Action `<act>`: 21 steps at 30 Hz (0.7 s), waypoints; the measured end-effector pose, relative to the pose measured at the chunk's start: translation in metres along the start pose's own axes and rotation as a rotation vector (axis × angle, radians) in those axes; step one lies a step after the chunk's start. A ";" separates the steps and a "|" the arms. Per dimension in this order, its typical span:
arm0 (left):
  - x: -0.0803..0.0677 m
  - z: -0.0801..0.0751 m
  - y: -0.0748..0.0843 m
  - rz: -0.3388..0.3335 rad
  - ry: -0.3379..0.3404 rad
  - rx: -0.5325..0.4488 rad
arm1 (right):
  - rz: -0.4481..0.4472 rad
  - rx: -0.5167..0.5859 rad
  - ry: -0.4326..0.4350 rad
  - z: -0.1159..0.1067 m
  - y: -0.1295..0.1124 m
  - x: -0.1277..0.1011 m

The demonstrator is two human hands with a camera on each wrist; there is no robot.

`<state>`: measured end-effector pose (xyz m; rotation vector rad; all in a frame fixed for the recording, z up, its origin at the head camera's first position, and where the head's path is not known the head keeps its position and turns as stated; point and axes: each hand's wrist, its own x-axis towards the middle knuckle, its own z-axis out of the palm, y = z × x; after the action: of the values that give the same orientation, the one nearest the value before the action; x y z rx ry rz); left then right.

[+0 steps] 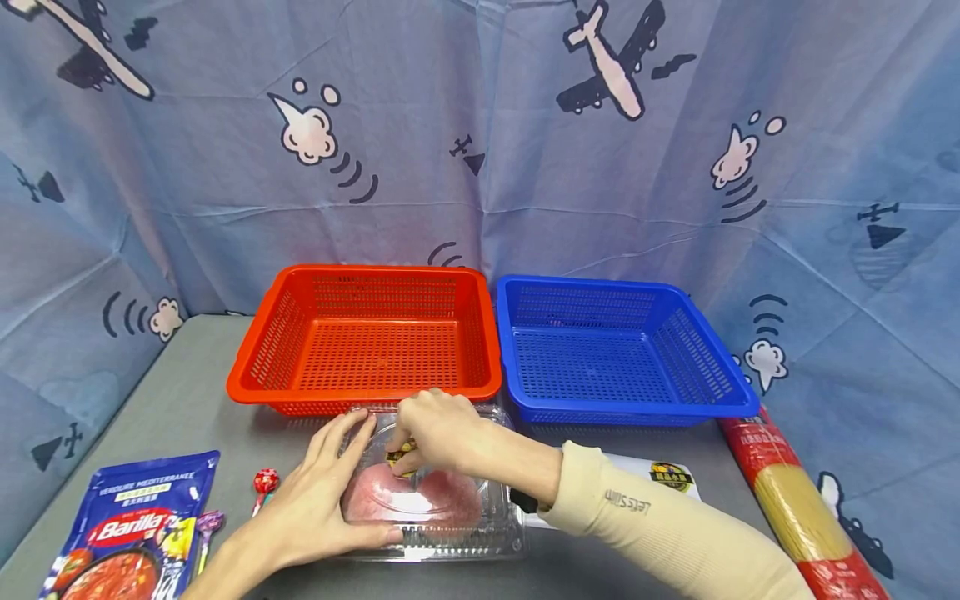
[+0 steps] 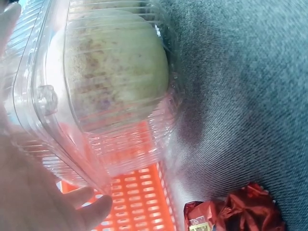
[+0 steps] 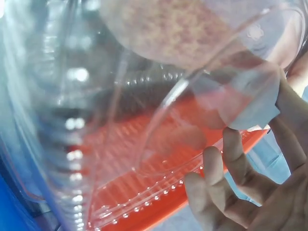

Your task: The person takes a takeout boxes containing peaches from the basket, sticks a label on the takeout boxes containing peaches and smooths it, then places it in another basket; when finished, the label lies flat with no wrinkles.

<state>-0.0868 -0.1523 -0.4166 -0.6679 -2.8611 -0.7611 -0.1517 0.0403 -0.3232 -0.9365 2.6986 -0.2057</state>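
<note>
A clear plastic clamshell box (image 1: 498,508) lies in front of the red basket, with pinkish round fruits (image 1: 371,496) inside. Through its side in the left wrist view, one fruit (image 2: 115,67) looks pale green with brown specks. My left hand (image 1: 318,496) rests along the box's left side, its fingers spread toward the back and thumb along the front edge. Over the lid, my right hand (image 1: 442,433) pinches a small black-and-yellow sticker (image 1: 400,458) between thumb and forefinger. The sticker's pale back (image 3: 255,98) shows in the right wrist view, close against the lid.
Behind the box stand a red basket (image 1: 363,396) and a blue basket (image 1: 630,410). A sticker sheet (image 1: 671,477) lies under my right forearm. Left are a Barilla sauce pouch (image 1: 135,525) and lollipops (image 1: 266,481); far right, a noodle pack (image 1: 802,508). A printed curtain (image 1: 480,167) hangs behind.
</note>
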 end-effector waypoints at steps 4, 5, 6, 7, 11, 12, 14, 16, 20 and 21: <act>0.000 0.000 0.000 0.006 0.003 0.011 | 0.007 -0.006 -0.001 -0.001 0.003 -0.002; 0.000 0.000 0.000 0.007 0.003 0.014 | 0.010 -0.011 0.001 -0.001 0.004 -0.003; 0.000 0.000 0.000 0.007 0.003 0.015 | 0.011 -0.012 0.002 0.000 0.004 -0.003; 0.000 0.000 0.000 0.006 0.002 0.016 | 0.012 -0.018 0.006 0.000 0.005 -0.004; 0.000 -0.001 0.001 0.004 -0.001 0.015 | 0.018 -0.023 0.010 0.001 0.008 -0.006; 0.000 -0.001 0.001 0.005 0.000 0.013 | 0.018 -0.024 0.011 0.001 0.009 -0.007; 0.000 -0.001 0.001 0.001 -0.003 0.012 | 0.025 -0.015 0.013 0.000 0.010 -0.008; 0.000 -0.001 0.001 -0.001 -0.004 0.009 | 0.030 -0.004 0.017 0.000 0.012 -0.009; 0.000 0.000 0.000 -0.009 -0.010 0.003 | 0.037 0.014 0.021 0.001 0.016 -0.011; 0.000 0.000 0.000 -0.010 -0.010 0.001 | 0.039 0.018 0.018 0.001 0.017 -0.012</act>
<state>-0.0869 -0.1523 -0.4163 -0.6601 -2.8756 -0.7591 -0.1525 0.0610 -0.3258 -0.8800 2.7239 -0.2314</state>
